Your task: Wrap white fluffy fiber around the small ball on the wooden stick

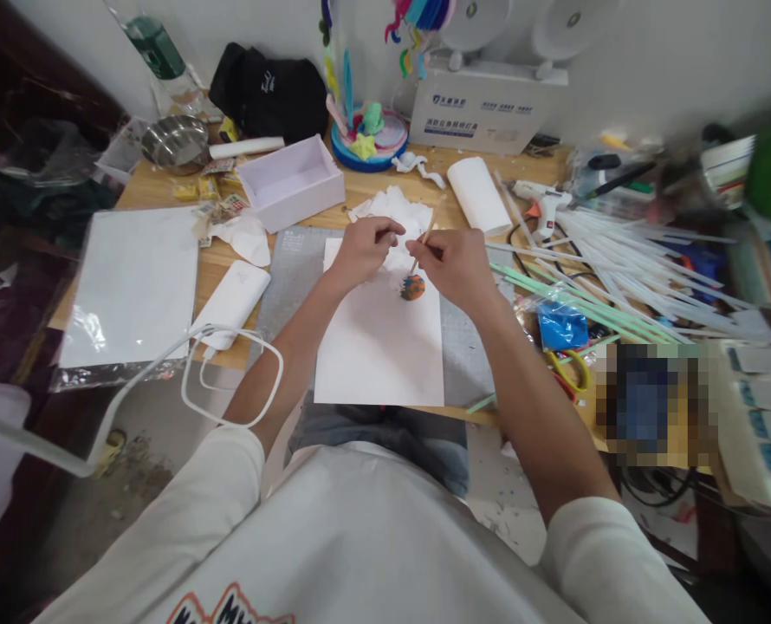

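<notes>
A white sheet of paper (pixel 379 347) lies on a grey cutting mat (pixel 469 347) in front of me. Near its upper right part is a small rounded orange and dark blue piece (pixel 412 288). My right hand (pixel 454 264) pinches a thin light stick (pixel 426 234), whose lower end reaches down to the piece. Just left of it, my left hand (pixel 366 250) hovers over the sheet's top edge with its fingers curved and apart, holding nothing that I can see. Crumpled white tissue (pixel 395 206) lies behind both hands.
A lilac open box (pixel 301 192), a power bank (pixel 233 299) with its looping cable and a bagged stack of white sheets (pixel 132 286) are at left. To the right lie a glue gun (pixel 545 201), many glue sticks (pixel 625 251) and scissors (pixel 573 373).
</notes>
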Available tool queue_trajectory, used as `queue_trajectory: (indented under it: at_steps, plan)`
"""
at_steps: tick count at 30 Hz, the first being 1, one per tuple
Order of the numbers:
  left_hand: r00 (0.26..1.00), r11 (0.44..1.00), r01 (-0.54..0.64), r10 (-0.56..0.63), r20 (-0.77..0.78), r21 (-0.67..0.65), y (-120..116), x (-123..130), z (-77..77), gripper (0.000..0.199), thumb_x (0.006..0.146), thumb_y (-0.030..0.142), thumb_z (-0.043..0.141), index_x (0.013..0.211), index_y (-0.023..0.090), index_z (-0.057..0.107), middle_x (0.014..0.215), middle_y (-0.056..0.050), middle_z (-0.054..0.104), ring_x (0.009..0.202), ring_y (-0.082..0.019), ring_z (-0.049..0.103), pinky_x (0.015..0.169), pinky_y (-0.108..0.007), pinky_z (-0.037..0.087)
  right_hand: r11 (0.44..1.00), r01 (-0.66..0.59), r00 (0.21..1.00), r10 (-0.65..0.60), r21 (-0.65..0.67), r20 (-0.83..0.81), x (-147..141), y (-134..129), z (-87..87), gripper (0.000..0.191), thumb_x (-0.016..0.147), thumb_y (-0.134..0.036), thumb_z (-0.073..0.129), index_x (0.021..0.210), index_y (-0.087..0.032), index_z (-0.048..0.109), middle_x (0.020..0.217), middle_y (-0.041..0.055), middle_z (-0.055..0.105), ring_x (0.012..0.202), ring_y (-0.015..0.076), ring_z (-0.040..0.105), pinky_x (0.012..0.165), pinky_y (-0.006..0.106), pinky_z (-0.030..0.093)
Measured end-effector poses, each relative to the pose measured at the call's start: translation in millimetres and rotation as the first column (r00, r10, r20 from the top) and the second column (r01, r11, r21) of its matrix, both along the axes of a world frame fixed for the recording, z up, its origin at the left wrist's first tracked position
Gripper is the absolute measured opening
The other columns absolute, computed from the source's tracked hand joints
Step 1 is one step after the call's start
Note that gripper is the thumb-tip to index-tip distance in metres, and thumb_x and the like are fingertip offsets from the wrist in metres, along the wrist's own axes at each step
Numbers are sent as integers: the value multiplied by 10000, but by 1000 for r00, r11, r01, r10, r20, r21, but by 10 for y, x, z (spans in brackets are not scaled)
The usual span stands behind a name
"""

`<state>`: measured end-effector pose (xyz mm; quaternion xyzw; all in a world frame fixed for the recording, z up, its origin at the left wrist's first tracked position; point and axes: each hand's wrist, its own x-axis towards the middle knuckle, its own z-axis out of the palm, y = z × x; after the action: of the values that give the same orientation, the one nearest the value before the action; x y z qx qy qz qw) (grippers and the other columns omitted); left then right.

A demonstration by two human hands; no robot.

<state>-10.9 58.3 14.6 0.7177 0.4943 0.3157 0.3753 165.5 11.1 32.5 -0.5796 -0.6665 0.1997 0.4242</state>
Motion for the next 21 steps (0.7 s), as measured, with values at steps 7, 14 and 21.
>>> queue_trajectory:
  at_steps: [7, 14, 21]
  plan:
    - [990, 986, -125, 131, -50, 107, 50, -133, 83, 259, 912, 164, 517, 1039, 226, 734, 1014, -38, 761, 917, -181, 651, 859, -326, 490, 914, 374, 904, -321, 158, -282, 65, -206, 6, 497, 955, -618, 514, 691, -220, 651, 532, -39, 480, 539, 115, 488, 596, 311, 415]
    - [954, 960, -68, 142, -264, 271, 114, -247, 33, 121, 905, 256, 622, 881, 259, 740, 998, -52, 729, 1108, -264, 566, 984, -406, 397, 885, 466, 792, -413, 8, -449, 141, -239, -335, 564, 910, -665, 540, 637, -184, 652, 476, -60, 475, 454, 92, 443, 513, 274, 330]
    - [844, 967, 219, -123, -522, 127, -2, -253, 123, 176, 767, 242, 782, 943, 241, 781, 987, -56, 737, 1073, -287, 583, 956, -409, 409, 888, 456, 800, -383, 53, -461, 99, -284, -282, 556, 911, -659, 552, 653, -179, 663, 480, -57, 477, 459, 86, 451, 513, 262, 331]
